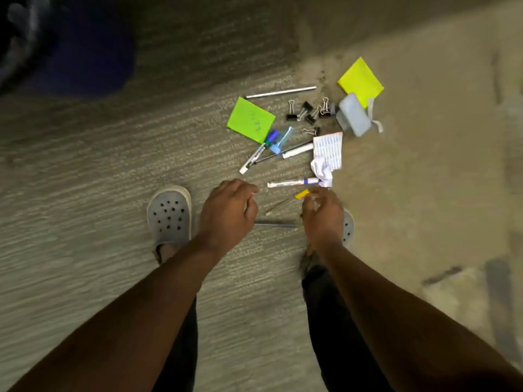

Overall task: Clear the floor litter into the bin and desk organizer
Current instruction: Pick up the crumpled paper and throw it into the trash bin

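Note:
Litter lies scattered on the carpet ahead of my feet. It includes a green sticky note (250, 120), a yellow sticky pad (360, 79), several binder clips (308, 110), a grey case (353, 114), a crumpled printed paper (327, 157), a green-capped marker (256, 155) and a long white stick (281, 92). A purple-banded marker (294, 183) lies nearest my hands. My left hand (229, 213) hovers with loosely curled fingers and holds nothing. My right hand (322, 216) has its fingertips at a small yellow piece (301, 193); blur hides whether it pinches it. A grey pen (276, 224) lies between my hands.
A dark blue round object (85, 52) sits at the top left, blurred, beside something black. My grey clogs (169, 216) stand on the carpet, the right one (348, 227) mostly hidden by my right hand. Grey-beige carpet (85, 278) stretches to the left and right.

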The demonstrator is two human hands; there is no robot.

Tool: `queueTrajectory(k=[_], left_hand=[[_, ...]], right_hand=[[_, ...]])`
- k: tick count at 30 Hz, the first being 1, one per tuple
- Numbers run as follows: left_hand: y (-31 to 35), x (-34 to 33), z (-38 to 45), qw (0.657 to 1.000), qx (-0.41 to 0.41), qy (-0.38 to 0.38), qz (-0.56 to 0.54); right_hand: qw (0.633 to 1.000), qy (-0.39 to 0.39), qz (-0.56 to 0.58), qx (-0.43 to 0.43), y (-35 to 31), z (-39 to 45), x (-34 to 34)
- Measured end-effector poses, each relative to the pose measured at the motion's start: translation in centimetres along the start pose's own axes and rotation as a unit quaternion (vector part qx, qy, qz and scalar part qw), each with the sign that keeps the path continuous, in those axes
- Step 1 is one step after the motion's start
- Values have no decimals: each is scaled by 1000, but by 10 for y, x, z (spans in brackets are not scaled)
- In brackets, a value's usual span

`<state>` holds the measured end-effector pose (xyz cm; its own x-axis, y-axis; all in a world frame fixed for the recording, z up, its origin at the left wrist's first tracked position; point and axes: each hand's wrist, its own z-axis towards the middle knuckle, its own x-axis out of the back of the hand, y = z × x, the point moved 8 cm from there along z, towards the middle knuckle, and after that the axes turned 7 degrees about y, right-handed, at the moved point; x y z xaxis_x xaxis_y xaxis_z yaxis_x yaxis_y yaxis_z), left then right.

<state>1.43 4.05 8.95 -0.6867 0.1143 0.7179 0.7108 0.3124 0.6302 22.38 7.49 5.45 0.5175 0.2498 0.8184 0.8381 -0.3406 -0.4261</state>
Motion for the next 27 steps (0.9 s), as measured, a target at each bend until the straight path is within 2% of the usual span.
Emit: queueTrajectory(k=[4,9,14,16,22,27], left_hand=[[25,-84,14,995,-37,-83,28],[40,-162,58,990,-49,-125,52],[49,-215,94,976,-72,-162,129],[48,-224,97,971,-80,-173,143],[46,-229,111,966,-73,-165,184],[51,-223,115,971,-76,-174,143]], right_hand=[[998,-29,-58,-26,69,37,-8],[994,-71,-84,8,95,93,-32],[972,-121,-157,124,91,116,-52],[970,-125,-157,139,91,118,-53],[976,-120,-145,111,111,124,-47],[995,-80,-62,16,126,124,-27]])
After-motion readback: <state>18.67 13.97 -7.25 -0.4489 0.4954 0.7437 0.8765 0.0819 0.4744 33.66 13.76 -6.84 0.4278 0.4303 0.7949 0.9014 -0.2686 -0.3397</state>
